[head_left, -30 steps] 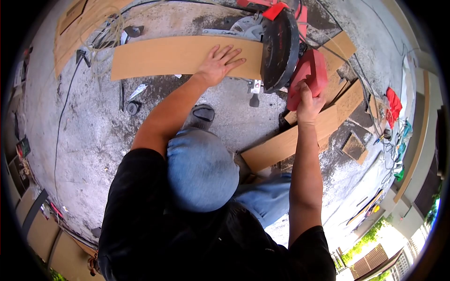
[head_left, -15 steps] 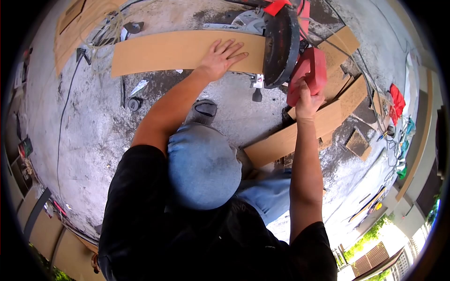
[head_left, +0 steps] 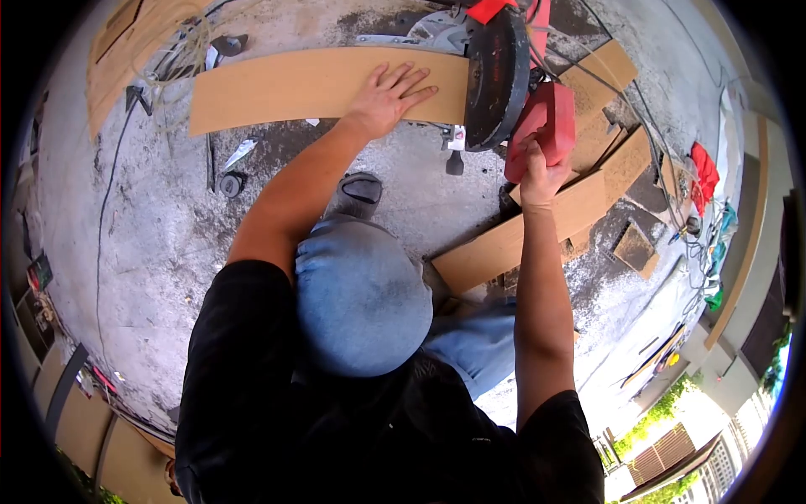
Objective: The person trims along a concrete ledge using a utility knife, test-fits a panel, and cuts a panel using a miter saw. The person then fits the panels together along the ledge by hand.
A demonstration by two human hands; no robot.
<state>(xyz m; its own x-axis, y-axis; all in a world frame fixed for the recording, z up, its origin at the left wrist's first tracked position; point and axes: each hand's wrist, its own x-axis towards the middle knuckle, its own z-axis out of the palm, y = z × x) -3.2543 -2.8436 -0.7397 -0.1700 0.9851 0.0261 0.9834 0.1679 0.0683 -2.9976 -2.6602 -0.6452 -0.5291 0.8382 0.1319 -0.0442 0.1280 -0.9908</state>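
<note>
My left hand (head_left: pixel 382 101) lies flat on a long tan board (head_left: pixel 277 84), its fingers spread. The board's right end meets the black round guard (head_left: pixel 497 80) of a miter saw; the blade is hidden from view. My right hand (head_left: pixel 544 174) is wrapped round the red handle housing (head_left: pixel 546 126) of that saw, to the right of the guard. Below the guard sticks out a small clamp with a black knob (head_left: pixel 454 163).
Tan board offcuts (head_left: pixel 520 235) lie on the dusty concrete floor at right. Cables (head_left: pixel 672 189) run past a red cloth (head_left: pixel 703 178). Coiled hose (head_left: pixel 180 50) lies at upper left. A tape roll (head_left: pixel 232 184) sits left of my shoe (head_left: pixel 359 191).
The whole view has shifted slightly, so board and saw appear a little higher and further left. Both hands keep their places on the board and the handle.
</note>
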